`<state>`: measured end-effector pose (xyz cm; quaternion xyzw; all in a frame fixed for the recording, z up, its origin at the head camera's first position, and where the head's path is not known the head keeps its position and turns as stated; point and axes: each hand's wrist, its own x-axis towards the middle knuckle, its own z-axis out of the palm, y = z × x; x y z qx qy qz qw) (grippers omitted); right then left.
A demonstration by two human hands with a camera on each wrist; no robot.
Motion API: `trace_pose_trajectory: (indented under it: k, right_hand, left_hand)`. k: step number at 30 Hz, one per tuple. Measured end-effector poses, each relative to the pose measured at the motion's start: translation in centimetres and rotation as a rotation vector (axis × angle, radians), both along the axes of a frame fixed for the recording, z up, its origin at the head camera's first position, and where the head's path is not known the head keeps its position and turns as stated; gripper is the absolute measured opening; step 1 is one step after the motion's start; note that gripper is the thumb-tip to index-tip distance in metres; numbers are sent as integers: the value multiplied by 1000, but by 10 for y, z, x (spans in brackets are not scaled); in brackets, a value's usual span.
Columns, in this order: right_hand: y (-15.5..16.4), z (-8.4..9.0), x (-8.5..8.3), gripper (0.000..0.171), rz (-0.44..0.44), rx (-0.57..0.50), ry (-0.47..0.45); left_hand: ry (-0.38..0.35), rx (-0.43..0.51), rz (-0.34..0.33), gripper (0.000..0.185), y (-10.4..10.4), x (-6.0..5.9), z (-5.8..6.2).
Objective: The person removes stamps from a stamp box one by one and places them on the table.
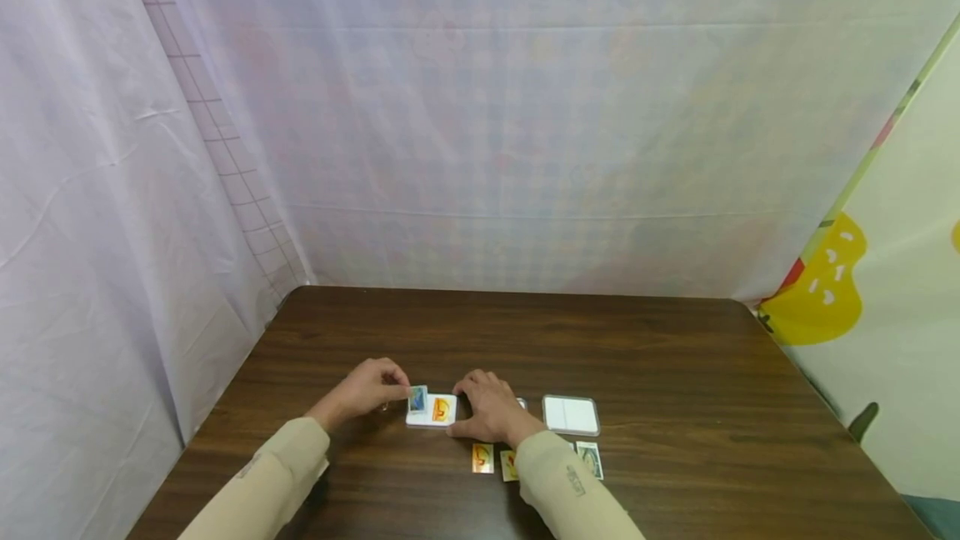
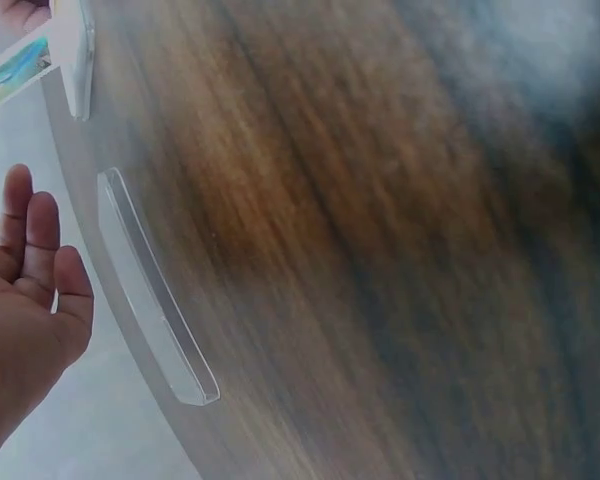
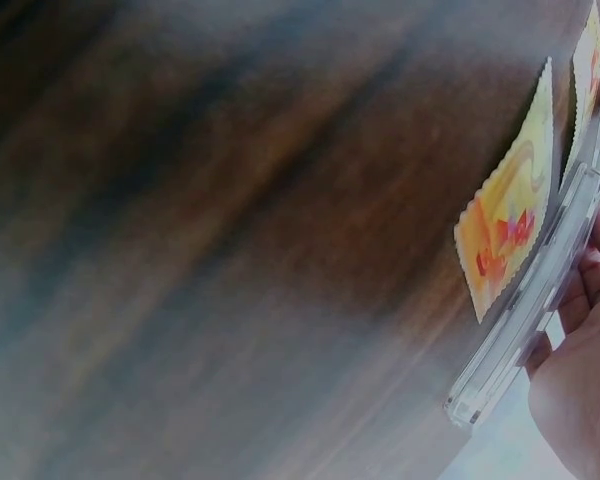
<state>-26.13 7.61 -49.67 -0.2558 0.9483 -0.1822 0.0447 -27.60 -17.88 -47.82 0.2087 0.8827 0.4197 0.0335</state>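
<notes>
A shallow white tray [image 1: 431, 411] lies flat on the dark wooden counter [image 1: 525, 340] between the two hands, its long axis running left to right. In it rests an orange stamp [image 1: 441, 410], face up, with a toothed edge showing in the right wrist view. The left hand [image 1: 367, 390] pinches a blue stamp [image 1: 417, 399] between thumb and fingertips at the tray's left end; the stamp stands nearly upright, its long side vertical, and seems to touch the tray, though that is hard to tell from here. The right hand [image 1: 491, 408] rests at the tray's right edge with its fingers curled round the rim. A second, clear tray [image 1: 571, 414] lies just right of that hand, holding nothing visible. Three more stamps lie near the right sleeve: an orange one [image 1: 482, 457], a yellow one [image 1: 509, 465], a green one [image 1: 589, 459]
</notes>
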Motion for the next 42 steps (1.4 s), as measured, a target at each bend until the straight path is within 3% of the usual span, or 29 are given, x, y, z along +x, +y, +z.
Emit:
trace_pose_trajectory:
  k: [6, 14, 23, 37, 42]
  right_hand:
    - [0, 0, 0, 60, 2, -1, 2]
    - [1, -2, -1, 60, 1, 0, 7]
    - [1, -2, -1, 60, 0, 2, 4]
    - [1, -1, -1, 60, 4, 8, 13]
    - [1, -1, 0, 59, 8, 4, 19]
  left_hand:
    - [-73, 56, -15, 11, -2, 1, 3]
    - [-57, 31, -33, 13, -4, 4, 7]
    - [-125, 59, -49, 12, -6, 7, 12]
    - [-59, -38, -67, 11, -12, 15, 12]
    - [-81, -4, -82, 11, -13, 20, 10]
